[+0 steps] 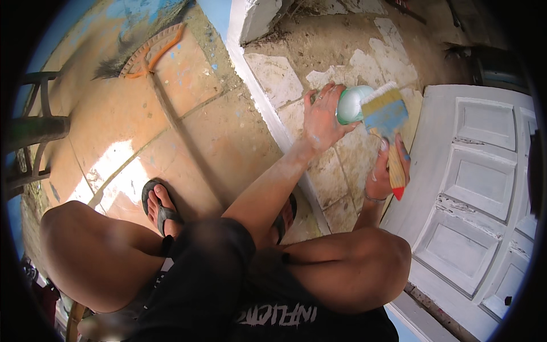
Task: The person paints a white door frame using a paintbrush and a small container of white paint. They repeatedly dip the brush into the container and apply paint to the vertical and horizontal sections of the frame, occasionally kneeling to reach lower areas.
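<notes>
Head view, person with bent knees, as it appears from where I stand. The left hand (325, 117) is curled around a rounded, translucent green container holding white paint (348, 108); its fingers grip the container's side, and pale smears mark the wrist and forearm. The right hand (387, 171) pinches, between thumb and fingers, a broad flat paintbrush with a red-tipped wooden handle and a blue-smeared ferrule (386, 118). The paintbrush stands handle down just right of the container, its white-tipped bristles uppermost (whether they touch the rim, I cannot tell).

Right of the hands: a white panelled door with worn, chipped mouldings (441, 154). Beneath the hands: a tiled floor with patchy white coating (342, 165), bordered on its left by a raised white-painted edge (263, 102). Upper left: a long-handled broom with an orange head and dark bristles (149, 54), lying across tan tiles (194, 85). Lower centre: a dark thong sandal on the left foot (166, 214).
</notes>
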Available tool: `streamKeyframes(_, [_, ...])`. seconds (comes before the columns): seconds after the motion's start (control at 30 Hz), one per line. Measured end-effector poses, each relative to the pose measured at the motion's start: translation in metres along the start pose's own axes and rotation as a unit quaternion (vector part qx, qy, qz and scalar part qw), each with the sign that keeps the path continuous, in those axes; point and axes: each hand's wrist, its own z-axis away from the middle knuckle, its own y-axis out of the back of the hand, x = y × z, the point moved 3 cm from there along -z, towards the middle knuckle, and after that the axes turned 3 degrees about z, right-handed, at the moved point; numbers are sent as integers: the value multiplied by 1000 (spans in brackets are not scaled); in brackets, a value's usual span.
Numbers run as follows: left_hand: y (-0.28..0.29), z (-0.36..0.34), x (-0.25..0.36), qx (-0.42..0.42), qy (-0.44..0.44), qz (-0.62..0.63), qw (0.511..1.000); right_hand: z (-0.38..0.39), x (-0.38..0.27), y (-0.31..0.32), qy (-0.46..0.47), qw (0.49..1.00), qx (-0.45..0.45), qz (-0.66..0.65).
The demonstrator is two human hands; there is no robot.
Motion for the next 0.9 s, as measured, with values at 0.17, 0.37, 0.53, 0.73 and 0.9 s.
streamKeyframes(0.17, [1, 1, 2, -4, 1, -2, 1000, 1, 4, 3, -22, 999, 6, -46])
streamKeyframes(0.37, [3, 1, 2, -4, -10, 0, 1000, -1, 0, 5, 20, 999, -24, 7])
streamKeyframes(0.53, [5, 1, 2, -5, -10, 6, 1000, -6, -4, 10, -8, 1000, -12, -2])
streamKeyframes(0.73, [7, 1, 3, 10, -28, 11, 1000, -6, -2, 11, -27, 999, -44, -5])
streamKeyframes(0.9, [7, 3, 4, 0, -17, 13, 1000, -6, 21, 3, -132, 979, -9, -152])
